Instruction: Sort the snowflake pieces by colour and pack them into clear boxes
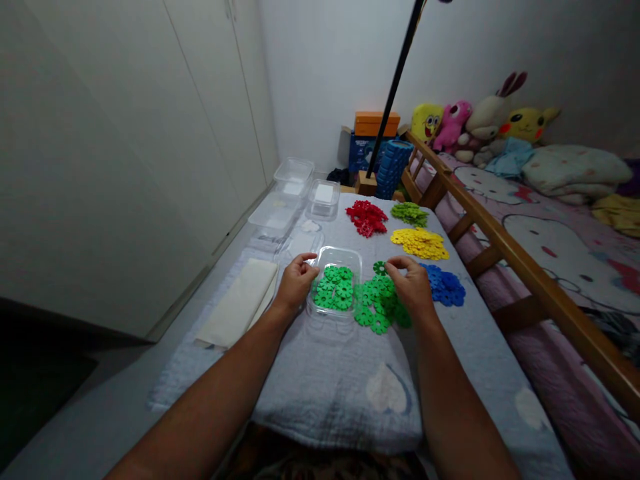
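A clear plastic container stands on the cloth in front of me, with several green snowflake-shaped building discs lying inside. My left hand is closed at the container's left rim, thumb and fingers pinching its edge. Right of the container, my right hand pinches one green disc between thumb and fingers. Below that disc spreads a loose pile of green discs, partly hidden by the right hand. A pile of blue discs lies just beyond this hand.
Farther back lie red discs, yellow discs and light green discs. Clear containers stand at the back left. A folded beige cloth rests at left. The wooden bed rail borders the right side; a black pole rises behind.
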`<action>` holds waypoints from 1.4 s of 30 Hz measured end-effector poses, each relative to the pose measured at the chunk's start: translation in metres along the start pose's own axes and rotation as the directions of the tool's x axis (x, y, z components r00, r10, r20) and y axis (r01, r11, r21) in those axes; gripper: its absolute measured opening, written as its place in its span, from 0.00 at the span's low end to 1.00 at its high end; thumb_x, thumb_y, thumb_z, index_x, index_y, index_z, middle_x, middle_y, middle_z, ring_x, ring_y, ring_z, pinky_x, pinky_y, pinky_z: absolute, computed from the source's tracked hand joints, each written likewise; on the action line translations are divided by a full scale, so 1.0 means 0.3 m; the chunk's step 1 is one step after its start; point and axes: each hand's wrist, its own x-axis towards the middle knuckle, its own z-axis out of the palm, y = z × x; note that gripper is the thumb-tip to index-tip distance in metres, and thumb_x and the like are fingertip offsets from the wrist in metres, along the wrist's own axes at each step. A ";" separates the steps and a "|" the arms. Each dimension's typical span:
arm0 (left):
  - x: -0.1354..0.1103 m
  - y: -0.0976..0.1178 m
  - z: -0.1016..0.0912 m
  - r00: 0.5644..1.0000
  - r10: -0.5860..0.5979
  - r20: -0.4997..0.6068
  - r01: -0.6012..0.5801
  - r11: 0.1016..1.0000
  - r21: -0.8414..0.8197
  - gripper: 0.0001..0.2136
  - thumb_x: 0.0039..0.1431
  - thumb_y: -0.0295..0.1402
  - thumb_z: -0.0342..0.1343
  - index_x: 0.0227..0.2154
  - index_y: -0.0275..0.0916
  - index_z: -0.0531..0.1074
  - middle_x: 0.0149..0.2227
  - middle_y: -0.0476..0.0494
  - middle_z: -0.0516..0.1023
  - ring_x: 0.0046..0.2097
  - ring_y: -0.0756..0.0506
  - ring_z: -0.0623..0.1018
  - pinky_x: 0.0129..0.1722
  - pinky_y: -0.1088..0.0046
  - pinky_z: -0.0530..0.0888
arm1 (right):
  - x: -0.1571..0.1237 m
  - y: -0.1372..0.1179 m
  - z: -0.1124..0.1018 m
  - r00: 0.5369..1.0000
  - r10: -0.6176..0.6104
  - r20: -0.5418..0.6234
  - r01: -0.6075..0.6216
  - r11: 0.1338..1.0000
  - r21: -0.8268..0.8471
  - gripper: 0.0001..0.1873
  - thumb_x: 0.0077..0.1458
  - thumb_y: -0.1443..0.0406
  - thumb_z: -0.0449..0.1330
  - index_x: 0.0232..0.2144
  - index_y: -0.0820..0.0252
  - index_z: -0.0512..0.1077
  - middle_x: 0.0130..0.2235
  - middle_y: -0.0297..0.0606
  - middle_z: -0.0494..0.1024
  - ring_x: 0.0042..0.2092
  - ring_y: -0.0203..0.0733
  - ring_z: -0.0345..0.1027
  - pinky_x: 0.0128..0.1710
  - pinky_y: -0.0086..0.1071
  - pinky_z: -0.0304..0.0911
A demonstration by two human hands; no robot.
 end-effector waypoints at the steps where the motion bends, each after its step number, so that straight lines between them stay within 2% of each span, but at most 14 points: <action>1: 0.001 -0.003 0.000 1.000 0.003 0.000 -0.003 1.000 0.000 0.21 0.47 0.38 0.62 0.45 0.35 0.73 0.20 0.60 0.59 0.22 0.54 0.57 0.24 0.76 0.53 | -0.002 -0.032 0.001 1.000 -0.023 0.009 0.023 0.999 0.030 0.12 0.56 0.57 0.58 0.29 0.57 0.76 0.34 0.39 0.80 0.40 0.46 0.71 0.46 0.39 0.62; 3: 0.005 -0.010 -0.002 1.000 0.008 0.003 -0.008 1.000 0.002 0.21 0.47 0.38 0.62 0.45 0.35 0.73 0.20 0.61 0.58 0.22 0.54 0.56 0.24 0.76 0.53 | -0.009 -0.098 0.014 0.995 -0.081 0.050 0.081 0.997 0.016 0.10 0.57 0.59 0.59 0.30 0.57 0.77 0.36 0.38 0.81 0.42 0.47 0.71 0.48 0.40 0.61; 5: 0.008 -0.016 -0.003 1.000 0.012 0.006 -0.012 1.000 0.005 0.21 0.47 0.38 0.62 0.45 0.35 0.72 0.20 0.61 0.58 0.22 0.54 0.56 0.24 0.76 0.54 | -0.017 -0.160 0.040 0.983 -0.128 0.129 0.137 0.988 -0.065 0.06 0.57 0.62 0.61 0.32 0.55 0.78 0.37 0.38 0.82 0.45 0.48 0.71 0.54 0.44 0.57; 9: 0.009 -0.015 -0.003 1.000 0.012 0.010 -0.012 1.000 0.003 0.22 0.46 0.38 0.62 0.45 0.35 0.72 0.20 0.61 0.58 0.22 0.54 0.57 0.25 0.76 0.54 | -0.026 -0.241 0.115 0.931 -0.152 0.332 0.240 0.940 -0.242 0.07 0.57 0.68 0.62 0.37 0.54 0.78 0.36 0.36 0.81 0.47 0.47 0.69 0.62 0.52 0.46; 13: 0.004 -0.010 -0.003 1.000 0.007 0.007 -0.007 1.000 -0.015 0.22 0.46 0.38 0.63 0.44 0.36 0.73 0.20 0.60 0.59 0.22 0.54 0.58 0.25 0.76 0.54 | -0.019 -0.259 0.186 0.878 -0.147 0.456 0.335 0.869 -0.364 0.07 0.61 0.68 0.59 0.37 0.54 0.78 0.36 0.37 0.80 0.47 0.46 0.68 0.65 0.58 0.38; 19: 0.007 -0.010 -0.003 1.000 0.015 0.016 -0.015 1.000 -0.018 0.22 0.46 0.38 0.63 0.44 0.35 0.72 0.20 0.61 0.59 0.22 0.54 0.58 0.25 0.76 0.54 | -0.012 -0.254 0.232 0.849 -0.141 0.510 0.392 0.815 -0.427 0.11 0.65 0.67 0.55 0.37 0.54 0.79 0.35 0.39 0.80 0.47 0.48 0.69 0.65 0.62 0.37; 23: 0.010 -0.012 -0.001 1.000 0.000 0.011 0.000 1.000 -0.026 0.22 0.45 0.38 0.63 0.44 0.35 0.72 0.20 0.61 0.59 0.22 0.54 0.57 0.24 0.76 0.54 | -0.007 -0.250 0.194 0.875 -0.159 0.458 0.367 0.835 -0.411 0.10 0.64 0.67 0.56 0.39 0.54 0.78 0.40 0.40 0.82 0.50 0.50 0.68 0.65 0.61 0.37; 26: 0.010 -0.015 -0.001 1.000 -0.007 0.001 0.007 0.999 -0.032 0.21 0.45 0.38 0.63 0.44 0.36 0.73 0.20 0.61 0.59 0.22 0.54 0.57 0.24 0.76 0.53 | 0.003 -0.220 0.119 0.918 -0.148 0.368 0.305 0.855 -0.419 0.10 0.62 0.68 0.57 0.40 0.54 0.78 0.47 0.41 0.81 0.53 0.51 0.67 0.65 0.58 0.38; 29: 0.007 -0.014 -0.002 1.000 -0.004 0.003 0.004 1.000 -0.022 0.21 0.45 0.38 0.63 0.44 0.36 0.73 0.20 0.60 0.59 0.22 0.54 0.57 0.24 0.76 0.53 | 0.002 -0.156 0.029 0.949 -0.104 0.299 0.242 0.847 -0.473 0.10 0.61 0.67 0.58 0.41 0.55 0.78 0.48 0.43 0.80 0.54 0.53 0.66 0.64 0.55 0.43; 33: 0.003 -0.007 -0.003 1.000 0.005 -0.002 -0.005 1.000 0.002 0.21 0.47 0.37 0.62 0.44 0.36 0.73 0.20 0.60 0.59 0.23 0.53 0.58 0.25 0.76 0.55 | -0.033 -0.064 -0.050 0.921 -0.031 0.389 0.251 0.810 -0.531 0.14 0.58 0.61 0.62 0.46 0.54 0.78 0.51 0.45 0.77 0.55 0.57 0.65 0.60 0.53 0.48; 37: 0.002 -0.009 -0.003 1.000 0.022 -0.006 -0.022 1.000 0.020 0.20 0.47 0.37 0.62 0.44 0.35 0.73 0.20 0.60 0.58 0.23 0.53 0.58 0.25 0.76 0.55 | -0.075 -0.024 -0.053 0.885 0.020 0.465 0.263 0.802 -0.536 0.20 0.54 0.60 0.65 0.50 0.54 0.77 0.55 0.45 0.75 0.57 0.57 0.62 0.60 0.51 0.48; 42: 0.002 -0.012 -0.004 1.000 0.017 -0.010 -0.017 1.000 0.016 0.20 0.47 0.36 0.62 0.45 0.35 0.73 0.20 0.60 0.58 0.23 0.54 0.58 0.25 0.76 0.55 | -0.087 -0.018 -0.029 0.884 0.028 0.466 0.249 0.816 -0.522 0.12 0.53 0.65 0.64 0.41 0.53 0.79 0.52 0.43 0.76 0.56 0.55 0.61 0.59 0.50 0.48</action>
